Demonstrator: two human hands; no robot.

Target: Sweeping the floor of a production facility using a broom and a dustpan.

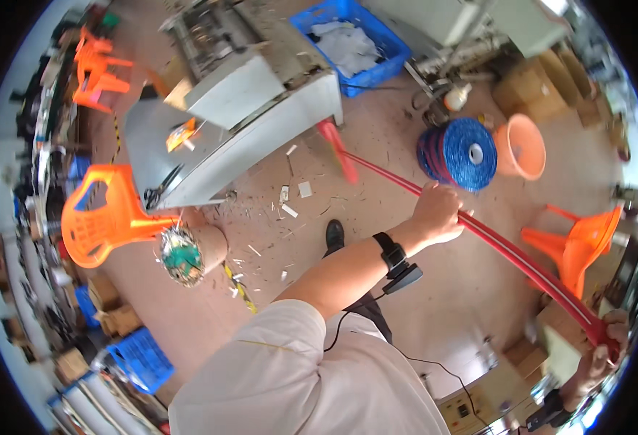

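Observation:
A broom with a long red handle [525, 265] slants across the right half of the head view. My left hand [438, 212] is closed round the middle of the handle, the arm stretched to the right. At the lower right my right hand [600, 357] grips the handle's upper end. The broom's red head [341, 152] is blurred and meets the floor beside the foot of a grey machine table [261, 138]. Paper scraps [304, 189] and dark bits lie scattered on the floor to the left of the broom head.
A blue spool [471, 154] and an orange bucket [522, 147] stand right of the broom head. Orange chairs stand left [97, 217] and right [576, 243]. A filled round bin [210, 246] is beside the table; a blue crate [391, 69] lies behind. Cables hang by my body.

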